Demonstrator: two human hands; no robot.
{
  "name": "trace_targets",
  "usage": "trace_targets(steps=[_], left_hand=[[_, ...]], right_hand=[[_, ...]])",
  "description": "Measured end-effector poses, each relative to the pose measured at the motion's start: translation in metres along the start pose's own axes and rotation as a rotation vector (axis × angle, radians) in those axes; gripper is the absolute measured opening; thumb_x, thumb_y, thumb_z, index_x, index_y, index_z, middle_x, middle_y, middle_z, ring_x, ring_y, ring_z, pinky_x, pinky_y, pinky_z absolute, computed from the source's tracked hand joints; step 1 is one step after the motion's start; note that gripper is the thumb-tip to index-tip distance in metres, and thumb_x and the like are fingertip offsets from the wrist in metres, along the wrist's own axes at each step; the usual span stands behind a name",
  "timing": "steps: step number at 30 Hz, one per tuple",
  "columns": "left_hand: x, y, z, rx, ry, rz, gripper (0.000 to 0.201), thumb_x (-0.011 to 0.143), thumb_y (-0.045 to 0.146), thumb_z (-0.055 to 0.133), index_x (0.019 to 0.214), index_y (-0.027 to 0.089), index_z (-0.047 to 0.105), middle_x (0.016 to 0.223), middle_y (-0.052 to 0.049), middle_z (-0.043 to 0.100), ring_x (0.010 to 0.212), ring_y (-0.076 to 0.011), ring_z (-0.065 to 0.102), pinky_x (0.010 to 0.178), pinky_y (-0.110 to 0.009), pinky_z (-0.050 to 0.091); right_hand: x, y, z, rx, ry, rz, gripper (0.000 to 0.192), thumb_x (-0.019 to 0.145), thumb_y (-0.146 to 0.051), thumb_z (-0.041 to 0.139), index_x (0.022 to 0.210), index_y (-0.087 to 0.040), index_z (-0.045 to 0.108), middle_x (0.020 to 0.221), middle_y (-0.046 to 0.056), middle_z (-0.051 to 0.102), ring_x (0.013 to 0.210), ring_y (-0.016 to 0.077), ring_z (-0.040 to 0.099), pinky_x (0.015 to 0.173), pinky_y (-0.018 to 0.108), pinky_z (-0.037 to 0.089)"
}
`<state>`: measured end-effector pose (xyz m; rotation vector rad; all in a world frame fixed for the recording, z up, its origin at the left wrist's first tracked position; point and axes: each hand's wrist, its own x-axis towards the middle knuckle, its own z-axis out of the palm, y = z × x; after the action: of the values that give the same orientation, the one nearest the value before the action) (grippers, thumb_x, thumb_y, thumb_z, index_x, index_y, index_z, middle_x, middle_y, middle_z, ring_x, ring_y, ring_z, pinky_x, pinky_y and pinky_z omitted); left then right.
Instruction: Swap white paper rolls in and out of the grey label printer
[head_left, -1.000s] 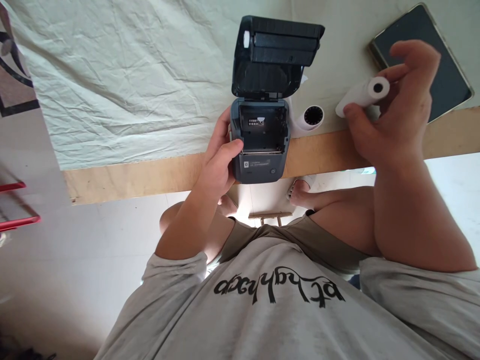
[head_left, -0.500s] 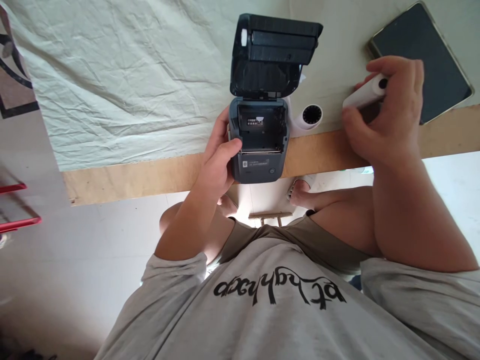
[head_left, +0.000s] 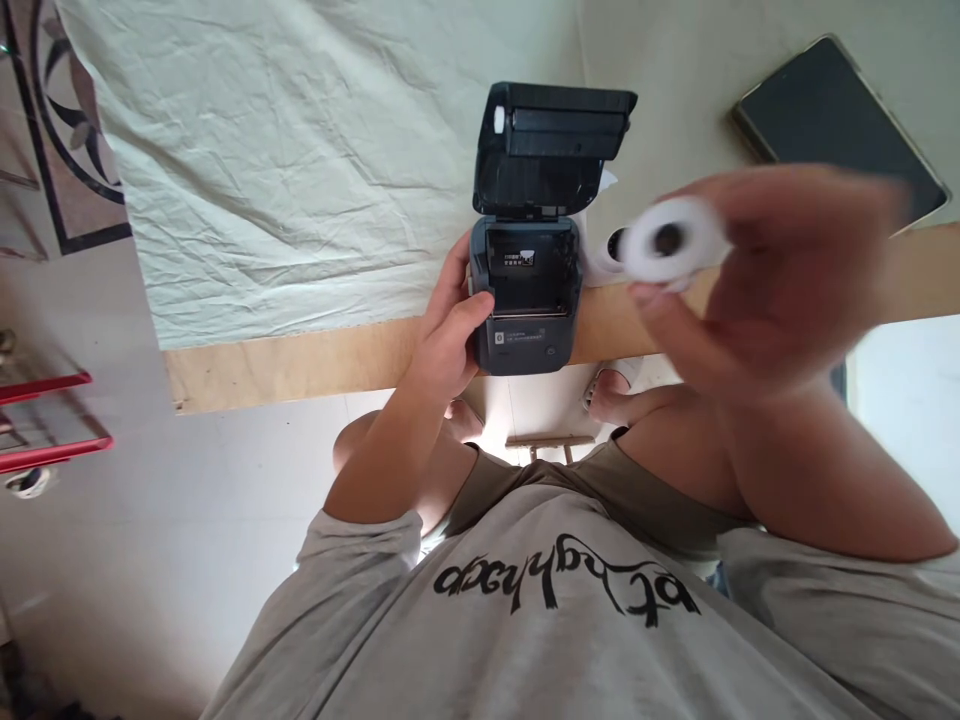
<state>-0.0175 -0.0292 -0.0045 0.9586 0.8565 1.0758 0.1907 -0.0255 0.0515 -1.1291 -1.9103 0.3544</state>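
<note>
My left hand grips the left side of a dark label printer, its thumb on the rim of the paper bay. The printer's black lid stands fully raised, and no roll shows inside the bay. A white paper roll with a dark core hole is pinched in my right hand, which is blurred by motion. The roll is held up to the right of the printer, its end toward me. Partly hidden behind it, a second white roll lies on the table beside the printer.
A dark phone or tablet lies at the right on the pale cloth over the table. The bare wooden table edge runs in front of me. Red-edged bars stand at the far left above the floor.
My right hand has lifted the white roll from beside the phone and carried it left toward the printer, turning its end to me. My left hand keeps its grip; the view has shifted slightly.
</note>
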Motion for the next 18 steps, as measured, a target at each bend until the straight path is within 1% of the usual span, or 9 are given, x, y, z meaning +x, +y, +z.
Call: trace_targets(steps=[2, 3, 4, 8, 10, 12, 15, 16, 18], left_hand=[[0.0, 0.0, 0.0, 0.031, -0.016, 0.03, 0.046, 0.07, 0.041, 0.056, 0.113, 0.031, 0.041, 0.112, -0.001, 0.051, 0.11, -0.0223, 0.052, 0.083, -0.033, 0.05], [0.0, 0.0, 0.0, 0.041, -0.021, 0.049, 0.048, 0.069, 0.041, 0.057, 0.113, 0.031, 0.042, 0.113, -0.001, 0.051, 0.111, -0.0231, 0.051, 0.085, -0.034, 0.049], [0.0, 0.0, -0.001, 0.047, -0.025, 0.064, 0.048, 0.069, 0.042, 0.057, 0.113, 0.03, 0.042, 0.113, -0.002, 0.05, 0.111, -0.0236, 0.05, 0.086, -0.035, 0.048], [0.0, -0.002, -0.001, 0.037, -0.037, 0.053, 0.053, 0.067, 0.041, 0.059, 0.116, 0.031, 0.04, 0.111, -0.002, 0.05, 0.106, -0.0227, 0.053, 0.081, -0.034, 0.05], [0.0, -0.002, -0.001, 0.035, -0.042, 0.046, 0.055, 0.066, 0.04, 0.06, 0.116, 0.031, 0.039, 0.111, -0.002, 0.05, 0.104, -0.0218, 0.054, 0.077, -0.031, 0.051], [0.001, -0.002, -0.001, 0.029, -0.046, 0.049, 0.054, 0.067, 0.039, 0.059, 0.117, 0.031, 0.039, 0.111, -0.002, 0.05, 0.104, -0.0216, 0.053, 0.076, -0.03, 0.051], [0.002, -0.003, -0.002, 0.014, -0.06, 0.079, 0.052, 0.07, 0.043, 0.056, 0.117, 0.029, 0.041, 0.112, -0.003, 0.049, 0.108, -0.0228, 0.051, 0.083, -0.033, 0.049], [0.002, -0.004, -0.002, 0.015, -0.065, 0.098, 0.052, 0.07, 0.047, 0.055, 0.117, 0.029, 0.041, 0.112, -0.003, 0.049, 0.11, -0.0236, 0.05, 0.086, -0.035, 0.048], [0.003, -0.006, -0.004, 0.024, -0.072, 0.122, 0.055, 0.068, 0.053, 0.054, 0.116, 0.029, 0.041, 0.112, -0.004, 0.05, 0.112, -0.0246, 0.048, 0.09, -0.037, 0.046]], right_hand=[[0.001, -0.007, 0.012, -0.101, -0.039, -0.176, 0.041, 0.068, -0.02, 0.057, 0.108, -0.024, 0.047, 0.104, -0.001, 0.059, 0.094, 0.0097, 0.057, 0.079, 0.024, 0.048], [0.001, -0.008, 0.019, -0.155, -0.047, -0.241, 0.042, 0.07, -0.019, 0.055, 0.11, -0.023, 0.045, 0.105, -0.001, 0.058, 0.095, 0.0091, 0.056, 0.079, 0.024, 0.048], [0.002, -0.007, 0.025, -0.203, -0.053, -0.266, 0.041, 0.072, -0.018, 0.053, 0.111, -0.023, 0.044, 0.106, -0.001, 0.058, 0.095, 0.0087, 0.056, 0.078, 0.024, 0.047], [0.006, -0.002, 0.04, -0.295, -0.104, -0.206, 0.026, 0.077, -0.022, 0.048, 0.102, -0.021, 0.044, 0.105, -0.003, 0.059, 0.089, 0.0063, 0.058, 0.075, 0.024, 0.045], [0.009, 0.0, 0.042, -0.318, -0.137, -0.202, 0.014, 0.079, -0.021, 0.045, 0.093, -0.021, 0.046, 0.106, -0.006, 0.059, 0.089, 0.0057, 0.059, 0.076, 0.025, 0.044], [0.011, -0.001, 0.041, -0.321, -0.16, -0.202, 0.008, 0.079, -0.02, 0.044, 0.085, -0.021, 0.049, 0.106, -0.007, 0.059, 0.092, 0.0062, 0.058, 0.077, 0.026, 0.043], [0.009, -0.005, 0.039, -0.276, -0.164, -0.219, 0.005, 0.077, -0.019, 0.047, 0.079, -0.021, 0.052, 0.101, -0.008, 0.06, 0.101, 0.0076, 0.055, 0.081, 0.028, 0.042], [0.007, -0.007, 0.038, -0.256, -0.157, -0.228, 0.004, 0.076, -0.02, 0.049, 0.078, -0.022, 0.052, 0.098, -0.008, 0.061, 0.099, 0.0081, 0.055, 0.08, 0.028, 0.042], [0.001, -0.011, 0.038, -0.228, -0.153, -0.246, 0.003, 0.073, -0.022, 0.053, 0.075, -0.023, 0.053, 0.089, -0.009, 0.061, 0.089, 0.0082, 0.056, 0.075, 0.028, 0.041]])
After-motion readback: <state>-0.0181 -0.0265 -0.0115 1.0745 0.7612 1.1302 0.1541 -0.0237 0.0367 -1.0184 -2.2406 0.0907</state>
